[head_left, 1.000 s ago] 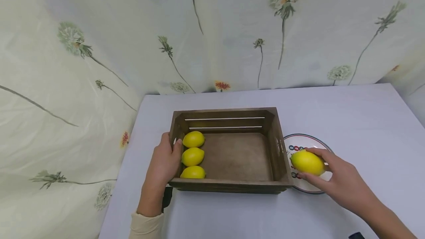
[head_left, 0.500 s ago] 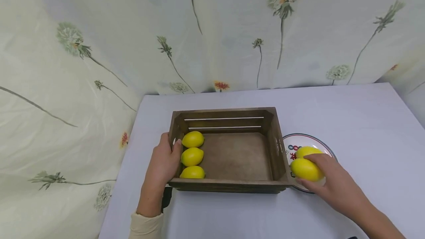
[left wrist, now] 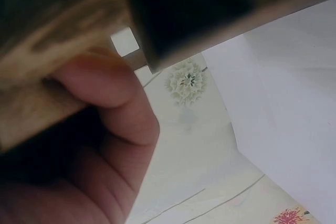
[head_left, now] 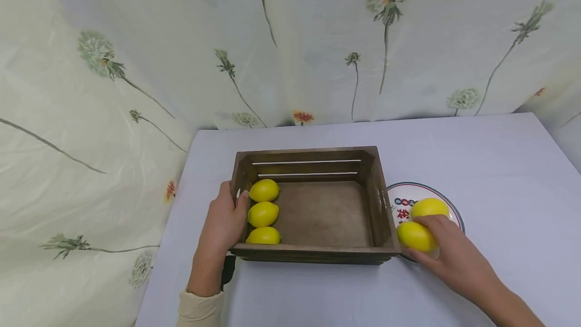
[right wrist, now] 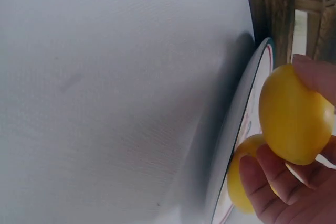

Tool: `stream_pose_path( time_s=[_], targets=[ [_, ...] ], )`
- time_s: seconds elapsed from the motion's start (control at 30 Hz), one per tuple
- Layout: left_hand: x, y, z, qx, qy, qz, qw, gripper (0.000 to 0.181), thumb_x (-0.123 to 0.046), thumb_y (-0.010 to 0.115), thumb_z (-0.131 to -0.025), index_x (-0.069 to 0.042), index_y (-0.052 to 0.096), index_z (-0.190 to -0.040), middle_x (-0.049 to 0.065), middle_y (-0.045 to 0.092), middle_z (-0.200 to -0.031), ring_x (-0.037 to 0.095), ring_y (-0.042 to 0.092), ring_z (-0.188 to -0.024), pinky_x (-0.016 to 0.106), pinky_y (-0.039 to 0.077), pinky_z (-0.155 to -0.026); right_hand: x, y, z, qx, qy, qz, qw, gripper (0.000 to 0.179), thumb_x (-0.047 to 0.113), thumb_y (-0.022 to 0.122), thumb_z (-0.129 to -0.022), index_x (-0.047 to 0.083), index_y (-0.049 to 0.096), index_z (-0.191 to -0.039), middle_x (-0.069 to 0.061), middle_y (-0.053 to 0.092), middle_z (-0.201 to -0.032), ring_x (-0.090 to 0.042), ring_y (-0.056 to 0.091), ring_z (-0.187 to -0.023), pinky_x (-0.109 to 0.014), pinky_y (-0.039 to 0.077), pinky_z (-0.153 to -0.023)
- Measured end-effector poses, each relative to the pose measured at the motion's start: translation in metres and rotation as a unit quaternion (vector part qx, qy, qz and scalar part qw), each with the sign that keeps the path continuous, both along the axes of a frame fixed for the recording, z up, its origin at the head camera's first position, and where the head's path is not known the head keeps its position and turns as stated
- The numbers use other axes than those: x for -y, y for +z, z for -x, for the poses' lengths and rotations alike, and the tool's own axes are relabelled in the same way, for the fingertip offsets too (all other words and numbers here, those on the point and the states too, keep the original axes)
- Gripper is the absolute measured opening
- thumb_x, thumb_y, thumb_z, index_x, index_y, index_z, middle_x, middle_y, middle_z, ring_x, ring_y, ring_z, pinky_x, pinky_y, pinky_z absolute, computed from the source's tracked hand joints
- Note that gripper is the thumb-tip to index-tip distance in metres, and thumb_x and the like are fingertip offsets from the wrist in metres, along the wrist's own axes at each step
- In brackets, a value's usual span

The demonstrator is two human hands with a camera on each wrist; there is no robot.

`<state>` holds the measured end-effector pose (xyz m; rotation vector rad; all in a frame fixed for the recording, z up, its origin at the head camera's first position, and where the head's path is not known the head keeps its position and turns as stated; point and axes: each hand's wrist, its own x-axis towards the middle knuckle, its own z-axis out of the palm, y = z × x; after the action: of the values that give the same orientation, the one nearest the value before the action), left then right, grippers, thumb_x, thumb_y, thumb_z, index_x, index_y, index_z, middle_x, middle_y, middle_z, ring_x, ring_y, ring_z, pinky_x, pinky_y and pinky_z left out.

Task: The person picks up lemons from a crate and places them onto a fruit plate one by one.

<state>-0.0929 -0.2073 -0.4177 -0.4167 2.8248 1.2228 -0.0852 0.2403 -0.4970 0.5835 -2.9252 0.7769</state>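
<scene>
My left hand (head_left: 224,223) grips the left side of a brown wooden crate (head_left: 313,250), thumb over the edge near the handle slot. In the left wrist view a finger (left wrist: 113,85) curls against the wood. Three lemons, a far one (head_left: 264,191), a middle one (head_left: 263,214) and a near one (head_left: 263,235), line the crate's left wall inside. To the crate's right, my right hand (head_left: 458,259) holds another lemon (head_left: 415,236) between thumb and fingers, over a white plate (head_left: 399,193). One more lemon (right wrist: 239,182) lies on that plate, behind the hand and partly covered by its fingers.
The crate and plate stand on a white-covered table (head_left: 490,165), the plate close against the crate's right wall. A pale curtain (head_left: 313,39) with dandelion prints hangs behind and to the left. The crate's right end wall (head_left: 379,201) rises between its inside and the plate.
My right hand has moved slightly left and nearer with its lemon. The other lemon on the plate, hidden a second ago, has come into sight behind it. The left hand and crate stay put.
</scene>
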Motion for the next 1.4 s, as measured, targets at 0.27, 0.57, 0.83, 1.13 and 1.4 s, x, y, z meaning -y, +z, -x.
stream_pose_path(
  time_s=[0.27,0.57,0.83,1.13,1.4],
  targets=[
    [0.0,0.001,0.0,0.001,0.001,-0.005,1.0,0.049,-0.028,0.051,-0.11,0.002,0.042,-0.147,0.026,0.066,-0.131,0.037,0.07,-0.099,0.056,0.06,-0.085,0.002,-0.004,-0.001,-0.006,0.003,-0.003,1.0,0.067,0.025,0.094,-0.076,0.003,0.059,-0.129,-0.015,0.06,-0.125,-0.03,0.053,-0.108,-0.039,0.043,-0.088],
    [0.0,0.001,0.0,0.001,0.0,-0.004,1.0,0.049,-0.029,0.051,-0.109,0.001,0.042,-0.146,0.025,0.067,-0.129,0.034,0.07,-0.096,0.054,0.06,-0.083,0.004,-0.008,-0.002,-0.019,0.002,-0.022,0.9996,0.068,0.022,0.095,-0.072,0.004,0.06,-0.127,-0.015,0.058,-0.122,-0.03,0.052,-0.105,-0.051,0.049,-0.084],
    [0.001,-0.001,0.001,0.003,-0.002,0.0,1.0,0.049,-0.029,0.051,-0.109,0.001,0.042,-0.147,0.024,0.068,-0.128,0.034,0.07,-0.094,0.053,0.061,-0.082,0.006,-0.008,-0.003,-0.019,0.0,-0.039,0.9991,0.069,0.021,0.095,-0.071,0.004,0.06,-0.128,-0.015,0.057,-0.121,-0.03,0.053,-0.102,-0.054,0.054,-0.082],
    [0.001,-0.001,0.0,0.004,-0.003,0.003,1.0,0.048,-0.029,0.051,-0.109,0.001,0.042,-0.146,0.024,0.068,-0.128,0.033,0.07,-0.092,0.051,0.061,-0.08,0.005,-0.005,0.0,-0.042,0.011,-0.051,0.9977,0.072,0.028,0.096,-0.071,0.004,0.061,-0.13,-0.018,0.059,-0.12,-0.034,0.053,-0.105,-0.054,0.05,-0.083],
    [0.001,-0.001,0.001,-0.001,-0.003,0.0,1.0,0.049,-0.029,0.052,-0.109,0.002,0.043,-0.146,0.024,0.069,-0.125,0.032,0.069,-0.088,0.047,0.061,-0.076,0.005,0.006,0.004,-0.057,0.015,-0.051,0.997,0.066,0.026,0.095,-0.072,0.004,0.064,-0.125,-0.017,0.06,-0.119,-0.035,0.054,-0.106,-0.054,0.052,-0.085]
  ],
)
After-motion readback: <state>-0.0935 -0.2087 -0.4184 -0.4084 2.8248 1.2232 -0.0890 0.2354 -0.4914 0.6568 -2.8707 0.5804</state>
